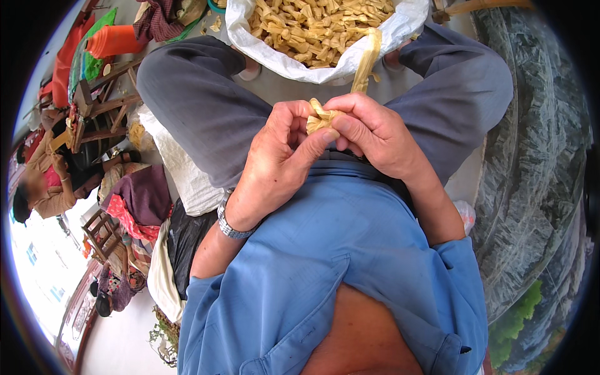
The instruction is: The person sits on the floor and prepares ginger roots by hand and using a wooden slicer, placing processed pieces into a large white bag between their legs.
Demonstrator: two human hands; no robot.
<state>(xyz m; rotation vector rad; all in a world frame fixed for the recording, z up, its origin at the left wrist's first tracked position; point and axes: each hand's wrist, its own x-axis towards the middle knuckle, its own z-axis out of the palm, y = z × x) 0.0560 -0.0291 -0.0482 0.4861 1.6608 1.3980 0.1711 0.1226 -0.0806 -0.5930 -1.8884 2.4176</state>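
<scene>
Between both sets of fingers is a pale yellow knot (320,118), folded from a flat strip that looks like tofu skin. My left hand (286,145), with a metal watch on its wrist, pinches the knot's left side between thumb and fingers. My right hand (375,133) grips its right side, thumb and forefinger against the folds. A long tail of the strip (367,61) runs up from behind my right hand over the rim of a white woven sack (300,71). Many similar knots (318,28) fill the sack, which stands between my spread legs.
A wooden stool (105,108), an orange container (115,41) and a white woven sack (180,168) are at the left. Farther left, another person (54,192) sits holding something yellowish. Wrinkled clear plastic sheeting (525,154) covers the surface at my right.
</scene>
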